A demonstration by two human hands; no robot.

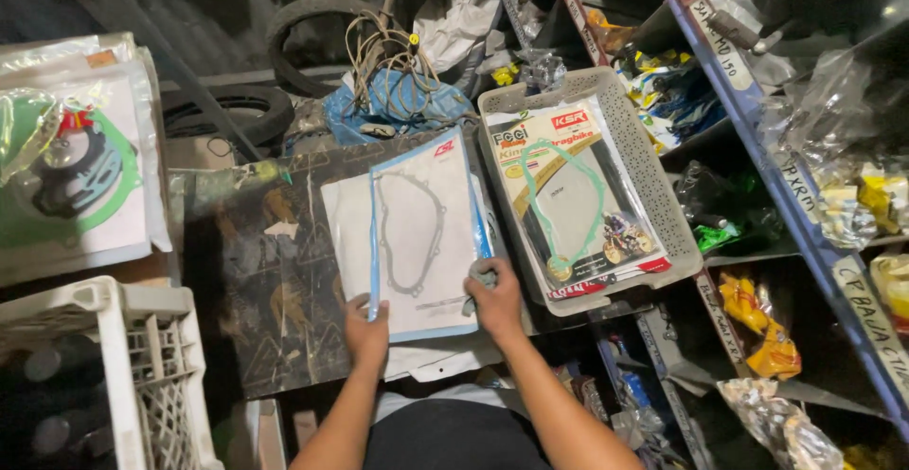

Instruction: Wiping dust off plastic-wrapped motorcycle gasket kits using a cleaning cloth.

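I take the grey perforated plastic basket (653,195) as my landmark. Just to its left, on the dark worn board (256,271), lies the flat clear-plastic sleeve with a blue edge and a grey gasket ring inside on white card (421,233). My left hand (366,328) sits at the sleeve's lower left corner, fingers together and pinched on the blue edge strip. My right hand (497,300), at the sleeve's lower right corner nearest the basket, has its fingers curled shut around a small grey cloth wad (481,276) that touches the plastic.

Inside the basket rests another packaged gasket, green, on a printed card (578,195). Well left of the basket a stack of bagged green gaskets (71,167) lies on a raised surface, with a white plastic crate (133,366) below it. Behind the basket are black tyres (284,53) and a blue bag with coiled cord (398,91); to its right, metal shelving (805,205) holds bagged parts.

To wipe well, I judge the left pinch should keep the sleeve flat and taut while the cloth moves with light, even strokes away from the held corner, so the thin plastic neither wrinkles nor slides toward the basket.
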